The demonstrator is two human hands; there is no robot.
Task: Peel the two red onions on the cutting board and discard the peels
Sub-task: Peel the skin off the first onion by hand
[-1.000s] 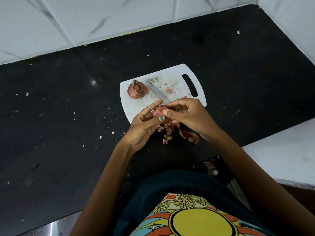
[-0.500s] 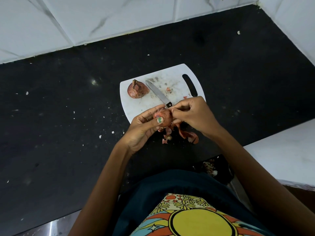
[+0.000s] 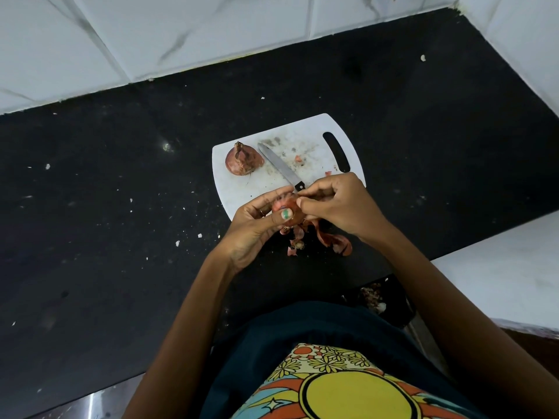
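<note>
1. Head view, with the white cutting board (image 3: 242, 192) as landmark: lies on the black countertop (image 3: 106, 237), handle slot at its right end.
2. Left hand (image 3: 257, 225) at the board's near edge, fingers curled around a partly peeled red onion (image 3: 282, 204), thumb with a green-painted nail pressed on the onion's near side.
3. Right hand (image 3: 335, 204) over the board's near right corner, touching the same onion from the right, fingertips pinched together on a flap of skin at the onion's top.
4. Held onion thus between both hands, above the board's near edge, mostly hidden by fingers.
5. Second red onion (image 3: 243, 160), unpeeled, resting on the board's far left part, well apart from both hands.
6. Knife (image 3: 279, 169) lying diagonally on the board just right of the unpeeled onion, tip toward the board's far edge, black handle running under the right hand's fingers.
7. Loose peels (image 3: 332, 241) heaped on the countertop just off the board's near edge, below both hands.
8. Small pink scraps on the board near the handle slot.
9. White flecks scattered on the countertop left of the board.
10. White marble-look wall tiles (image 3: 181, 31) beyond the board's far side.
</note>
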